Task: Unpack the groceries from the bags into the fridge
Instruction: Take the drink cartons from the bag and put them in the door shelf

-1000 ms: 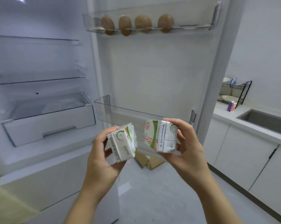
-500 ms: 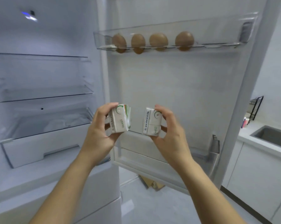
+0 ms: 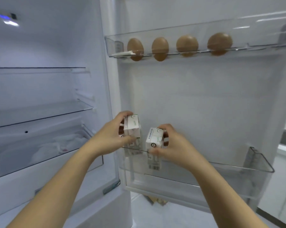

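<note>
Each hand holds one small carton at the lower door bin, a clear tray on the open fridge door. The left hand pinches the left carton between thumb at its near lower edge and fingers curled over its top and far side. The right hand pinches the right carton the same way, thumb low on the near face, fingers wrapped over the top right corner. Both cartons stand roughly upright, side by side but apart, with their lower parts already behind the bin's clear front wall.

Handling, as judged: the cartons are light, stiff paperboard with smooth printed faces. The walls will dent under a hard squeeze, so a moderate grip across two opposite faces is adequate. Flat bases should let them stand unaided once seated.

Limits of view: the picture is motion-blurred, so the print is unreadable apart from a barcode low on the right carton. It cannot be told whether either base touches the bin floor. Most fingertips are hidden behind the cartons. The eggs in the upper door rack are clear of the work. Pale contents of the drawer in the main compartment cannot be identified.
</note>
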A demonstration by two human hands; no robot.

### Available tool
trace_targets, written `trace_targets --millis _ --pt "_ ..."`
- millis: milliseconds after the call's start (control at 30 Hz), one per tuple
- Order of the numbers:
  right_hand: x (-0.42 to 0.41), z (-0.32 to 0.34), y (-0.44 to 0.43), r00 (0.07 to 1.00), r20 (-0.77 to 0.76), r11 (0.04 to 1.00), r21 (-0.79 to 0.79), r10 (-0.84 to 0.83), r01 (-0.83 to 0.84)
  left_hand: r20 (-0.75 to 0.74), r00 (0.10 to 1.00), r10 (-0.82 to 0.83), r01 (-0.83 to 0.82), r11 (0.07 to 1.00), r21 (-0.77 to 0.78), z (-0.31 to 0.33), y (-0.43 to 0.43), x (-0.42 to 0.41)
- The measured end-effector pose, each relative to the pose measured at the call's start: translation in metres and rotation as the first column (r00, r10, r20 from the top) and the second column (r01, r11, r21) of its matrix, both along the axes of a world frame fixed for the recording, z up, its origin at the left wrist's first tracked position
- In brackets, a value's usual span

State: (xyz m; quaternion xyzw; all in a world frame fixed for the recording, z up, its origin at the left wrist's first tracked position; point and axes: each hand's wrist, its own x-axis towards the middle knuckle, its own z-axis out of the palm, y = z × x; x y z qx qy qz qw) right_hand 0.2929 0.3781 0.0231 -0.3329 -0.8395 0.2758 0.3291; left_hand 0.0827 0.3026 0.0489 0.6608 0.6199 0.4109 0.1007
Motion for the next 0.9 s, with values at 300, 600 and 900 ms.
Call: trace_targets --millis 300,600,900 --pt "0.0 0.005 -0.003 0.988 0.144 0.99 -0.116 -0.063 0.08 -0.232 0.954 -0.192 0.142 0.966 -0.216 -0.008 0.027 -0.022" --pt "-0.003 0.007 -0.011 0.983 0.164 0.968 -0.222 -0.082 0.118 -0.366 0.878 -0.309 0.235 0.944 -0.233 -0.011 0.031 -0.045" --pt "-0.014 0.014 -0.012 0.999 -0.004 0.883 -0.468 -0.043 0.036 -0.509 0.825 -0.248 0.234 0.968 -0.092 -0.031 0.025 -0.058"
